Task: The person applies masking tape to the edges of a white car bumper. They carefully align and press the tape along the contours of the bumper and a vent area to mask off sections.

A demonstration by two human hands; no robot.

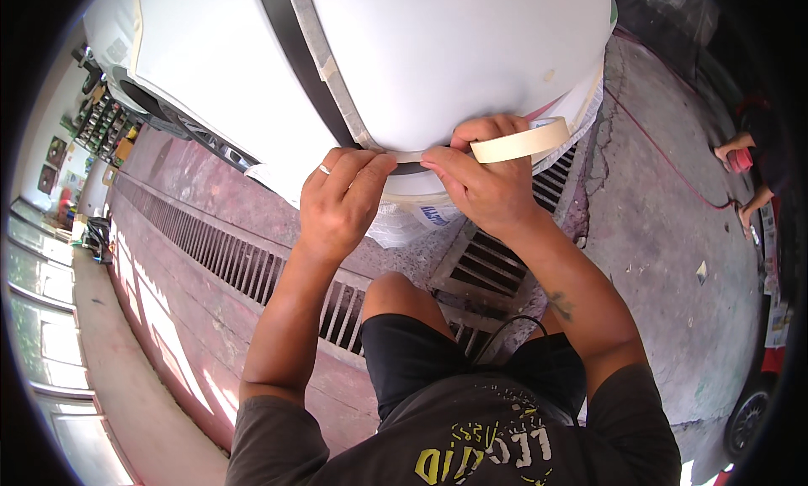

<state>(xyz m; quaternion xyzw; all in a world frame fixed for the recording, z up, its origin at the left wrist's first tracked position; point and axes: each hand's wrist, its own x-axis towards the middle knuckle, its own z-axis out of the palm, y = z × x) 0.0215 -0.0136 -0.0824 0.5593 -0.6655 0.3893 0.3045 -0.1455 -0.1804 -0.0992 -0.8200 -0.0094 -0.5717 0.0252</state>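
Dark T-shirt (pixel 396 440) with yellow and white print is nearest the camera, at bottom centre. Concrete floor (pixel 665 250) extends along both sides. White vehicle bodywork (pixel 454 57) occupies the top of the view; its rounded lower edge faces the wearer. Slotted drain grating (pixel 198 242) runs diagonally across the floor at left, with a further section below the right hand. A dark strip (pixel 316 90) descends between two white panels toward the left fingertips, bordered on its right by a pale grey taped edge (pixel 337 90). Printed plastic sheeting (pixel 404 225) hangs under the bodywork, between the wrists.

Right hand (pixel 497 179): thumb and forefinger are closed on the tape strip (pixel 410 157); the other fingers are bent beside the tape roll. Left hand (pixel 341 196): fingers are bent, tips gathered on the opposite end of the same strip. The thumb's hold is largely hidden.

The cream masking tape roll (pixel 526 141) is at the right hand, up and right of its knuckles; whether any finger passes through the core cannot be told. The right hand is nearer to it. The strip lies directly between the two sets of fingertips, long axis left to right, along the lower panel edge. The gap between the fingertips is narrow; room beside the roll extends rightward toward the bodywork's outer edge. Smallest item: a ring (pixel 325 169) on the left hand.
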